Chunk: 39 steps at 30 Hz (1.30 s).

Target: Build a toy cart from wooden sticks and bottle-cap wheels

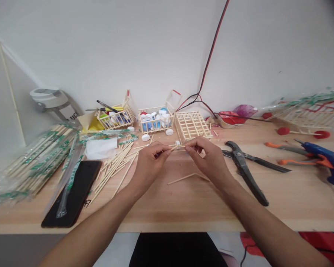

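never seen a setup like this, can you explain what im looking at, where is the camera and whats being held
There is no machine here: these are a person's bare hands, seen by a camera worn on the head, looking forward and down. It is one view.

The left hand and right hand meet in the middle, each with a fingertip grip on thin wooden stick; whether it is one piece or more is too small to tell.

On the wooden table lie loose sticks and a phone to the left, pliers and a blue glue gun to the right. Behind the hands sits a lattice frame.
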{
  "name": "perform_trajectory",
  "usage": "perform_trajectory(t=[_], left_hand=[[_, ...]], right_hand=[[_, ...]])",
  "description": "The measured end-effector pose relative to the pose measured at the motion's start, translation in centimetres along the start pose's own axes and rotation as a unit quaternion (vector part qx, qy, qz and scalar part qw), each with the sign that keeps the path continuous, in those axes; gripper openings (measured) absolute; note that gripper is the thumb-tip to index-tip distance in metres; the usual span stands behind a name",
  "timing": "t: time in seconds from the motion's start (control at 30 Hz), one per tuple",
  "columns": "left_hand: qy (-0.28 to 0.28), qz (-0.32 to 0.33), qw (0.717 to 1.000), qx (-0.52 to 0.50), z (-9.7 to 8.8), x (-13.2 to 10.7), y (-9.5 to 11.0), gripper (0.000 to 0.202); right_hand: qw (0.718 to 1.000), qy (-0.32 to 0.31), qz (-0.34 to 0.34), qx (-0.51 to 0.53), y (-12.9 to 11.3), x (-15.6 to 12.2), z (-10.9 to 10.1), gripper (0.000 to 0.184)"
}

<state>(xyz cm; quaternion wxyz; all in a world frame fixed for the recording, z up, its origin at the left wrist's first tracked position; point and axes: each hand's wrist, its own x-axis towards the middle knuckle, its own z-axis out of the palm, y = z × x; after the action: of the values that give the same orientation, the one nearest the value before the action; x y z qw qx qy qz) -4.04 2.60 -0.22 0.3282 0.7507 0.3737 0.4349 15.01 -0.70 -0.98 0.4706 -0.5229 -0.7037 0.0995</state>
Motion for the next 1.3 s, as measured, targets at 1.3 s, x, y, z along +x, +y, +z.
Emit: perform_trajectory(t=[1.3], left_hand=[[0.000, 0.005, 1.000, 0.007, -0.08, 0.01, 0.26, 0.012]], right_hand=[[1.000, -0.001, 0.005, 0.001, -0.11, -0.06, -0.11, 0.011]])
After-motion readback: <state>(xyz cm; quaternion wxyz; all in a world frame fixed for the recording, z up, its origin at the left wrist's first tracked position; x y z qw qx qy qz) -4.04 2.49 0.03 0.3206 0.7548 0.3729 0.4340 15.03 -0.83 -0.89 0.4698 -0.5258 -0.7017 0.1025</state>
